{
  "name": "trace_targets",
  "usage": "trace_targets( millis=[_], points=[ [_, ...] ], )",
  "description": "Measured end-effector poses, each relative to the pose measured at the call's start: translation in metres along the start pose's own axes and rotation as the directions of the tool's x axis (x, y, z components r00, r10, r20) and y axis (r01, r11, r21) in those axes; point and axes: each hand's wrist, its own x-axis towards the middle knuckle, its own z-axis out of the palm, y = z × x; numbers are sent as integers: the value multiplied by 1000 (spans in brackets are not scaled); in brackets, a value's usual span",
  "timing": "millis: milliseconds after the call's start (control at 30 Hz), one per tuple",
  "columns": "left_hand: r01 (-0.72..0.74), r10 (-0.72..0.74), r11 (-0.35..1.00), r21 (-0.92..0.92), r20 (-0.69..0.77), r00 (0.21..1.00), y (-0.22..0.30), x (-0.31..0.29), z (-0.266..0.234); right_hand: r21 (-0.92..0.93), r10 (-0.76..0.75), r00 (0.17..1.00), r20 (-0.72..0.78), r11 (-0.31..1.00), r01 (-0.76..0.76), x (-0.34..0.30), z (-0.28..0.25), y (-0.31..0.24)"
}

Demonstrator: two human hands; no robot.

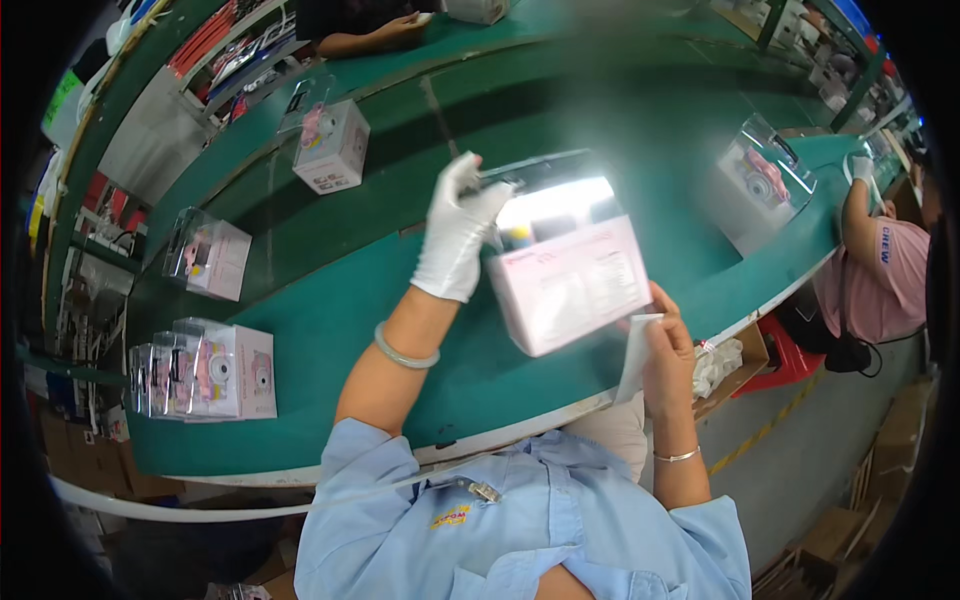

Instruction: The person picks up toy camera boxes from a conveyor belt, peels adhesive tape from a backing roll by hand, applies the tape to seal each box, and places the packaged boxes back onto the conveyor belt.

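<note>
A pink-and-white toy package [572,285] with a clear plastic top is tilted in front of me over the green bench, a little blurred. My left hand [455,235], in a white glove, is closed on the clear top at its upper left edge. Bright glare covers part of that plastic. At the box's lower right corner is my bare right hand [668,350], its fingers closed on a thin white sheet [636,352]. Whether the sheet is paper or cloth I cannot tell. One fingertip is close to the box's edge; contact is unclear.
Several similar packages [255,372] stand in a row at the left. Single ones stand farther back [218,258], [340,150] and to the right [755,190]. A carton [740,375] with crumpled white material is below the bench edge. Co-workers sit across and at right [885,260].
</note>
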Motion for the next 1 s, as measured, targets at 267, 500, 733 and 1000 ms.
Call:
trace_targets(
  millis=[267,500,733,1000],
  points=[
    [-562,806,-8,827,338,485,83,115,-77,7,73,997,8,997,-73,2,55,21],
    [-327,778,-402,855,507,372,61,176,-142,96,97,995,-17,991,-95,-8,47,31],
    [-131,744,-444,886,446,497,62,149,-130,131,164,986,42,977,-168,1,30,49],
    [-547,115,784,292,799,591,-33,154,125,125,46,992,121,990,-61,0,11,72]
  ],
)
